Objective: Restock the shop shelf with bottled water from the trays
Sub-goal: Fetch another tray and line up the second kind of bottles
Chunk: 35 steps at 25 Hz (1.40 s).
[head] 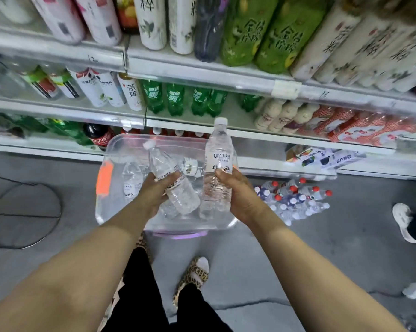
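Fingers [172,175] of the left hand [151,192] curl round a tilted water bottle [160,161]. The right hand [240,195] grips an upright water bottle [218,147]. Both bottles are above the clear tray [120,142], which sits against the far shelf [262,136]. Grey floor [250,271] spreads near, between a bottle pack [295,197] at right and a wire ring [22,214] at left.

- Both bare forearms reach forward and down from the lower corners of the view, drawing closer together toward the hands.
- The left hand [154,191] curls round a tilted water bottle [161,164], gripping at its label.
- The right hand [236,192] grips an upright water bottle [217,149] at mid-body, from the right side.
- The hands sit near each other, not touching.
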Each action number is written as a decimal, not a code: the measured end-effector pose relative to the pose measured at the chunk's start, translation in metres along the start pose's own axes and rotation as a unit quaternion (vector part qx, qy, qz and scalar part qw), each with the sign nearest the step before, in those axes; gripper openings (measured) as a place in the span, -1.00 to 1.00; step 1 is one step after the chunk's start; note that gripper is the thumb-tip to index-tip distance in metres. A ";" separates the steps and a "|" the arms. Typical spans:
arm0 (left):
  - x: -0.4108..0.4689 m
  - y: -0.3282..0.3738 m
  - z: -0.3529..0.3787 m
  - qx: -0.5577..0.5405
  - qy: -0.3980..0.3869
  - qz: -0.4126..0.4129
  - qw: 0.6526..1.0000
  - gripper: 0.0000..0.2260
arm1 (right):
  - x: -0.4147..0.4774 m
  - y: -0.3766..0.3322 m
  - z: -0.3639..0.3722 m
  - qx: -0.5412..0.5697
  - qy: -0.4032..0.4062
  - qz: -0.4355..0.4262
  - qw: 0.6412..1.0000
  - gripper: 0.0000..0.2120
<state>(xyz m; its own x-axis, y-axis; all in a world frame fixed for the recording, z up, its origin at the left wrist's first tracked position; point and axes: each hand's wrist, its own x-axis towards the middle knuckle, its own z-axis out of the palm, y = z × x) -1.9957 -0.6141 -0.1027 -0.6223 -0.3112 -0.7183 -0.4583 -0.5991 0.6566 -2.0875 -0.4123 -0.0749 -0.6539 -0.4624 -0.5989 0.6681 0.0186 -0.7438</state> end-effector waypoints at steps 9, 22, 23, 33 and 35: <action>-0.104 0.124 0.040 -0.002 -0.024 0.133 0.991 0.37 | -0.040 -0.166 0.075 -0.026 -0.114 -0.126 0.985 -0.13; -0.246 0.373 0.053 0.061 -0.100 0.390 0.913 -0.32 | -0.124 -0.389 0.225 -0.088 -0.227 -0.385 0.890 -0.31; -0.250 0.392 0.050 0.061 -0.108 0.399 0.909 -0.23 | -0.129 -0.404 0.235 -0.092 -0.228 -0.404 0.881 -0.30; -0.276 0.516 0.020 0.060 -0.183 0.488 0.851 -0.53 | -0.142 -0.543 0.343 -0.122 -0.131 -0.550 0.816 0.10; -0.270 0.531 0.011 0.057 -0.181 0.509 0.840 -0.49 | -0.130 -0.560 0.362 -0.122 -0.113 -0.551 0.818 0.14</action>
<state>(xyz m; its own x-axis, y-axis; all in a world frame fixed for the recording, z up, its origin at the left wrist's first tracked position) -2.0781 -0.8404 0.4420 -0.8708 -0.3625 0.3320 0.3828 -0.0764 0.9207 -2.2480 -0.6839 0.5271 -0.7100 -0.4697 0.5247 -0.3912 -0.3565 -0.8484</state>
